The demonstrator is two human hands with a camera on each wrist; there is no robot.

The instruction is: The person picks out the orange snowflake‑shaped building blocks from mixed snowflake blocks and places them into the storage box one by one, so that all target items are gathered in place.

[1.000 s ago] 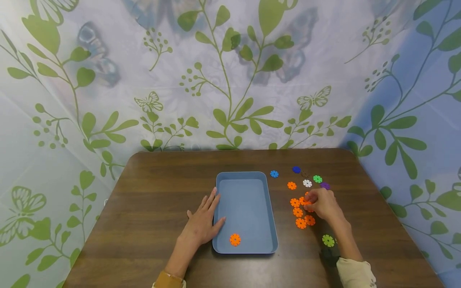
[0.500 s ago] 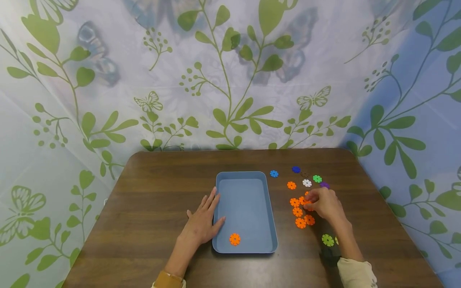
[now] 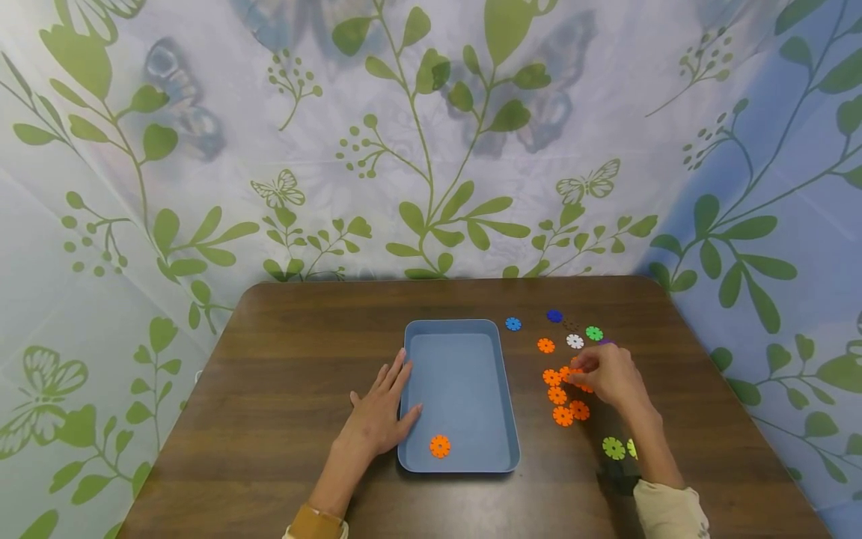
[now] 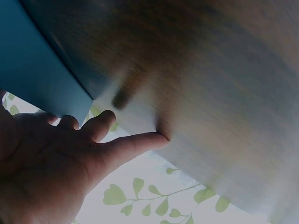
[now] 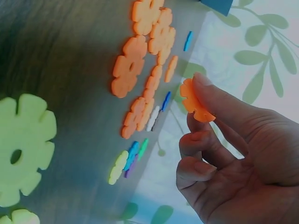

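My left hand rests with straight, spread fingers on the left edge of a blue-grey tray. In the left wrist view its fingers reach along the tray's outer wall. One orange notched plastic disc lies flat near the tray's front. Right of the tray, my right hand pinches an orange notched disc between thumb and fingertips, as the right wrist view shows. Below that hand lie several more orange discs in a loose cluster, some partly hidden by its fingers.
Behind the cluster lie a light blue disc, a dark blue one, a white one and a green one. Lime discs lie beside the right forearm. A patterned cloth hangs behind the wooden table.
My right hand has shifted slightly to the right and up over the orange cluster. The left hand and the tray have stayed in place.
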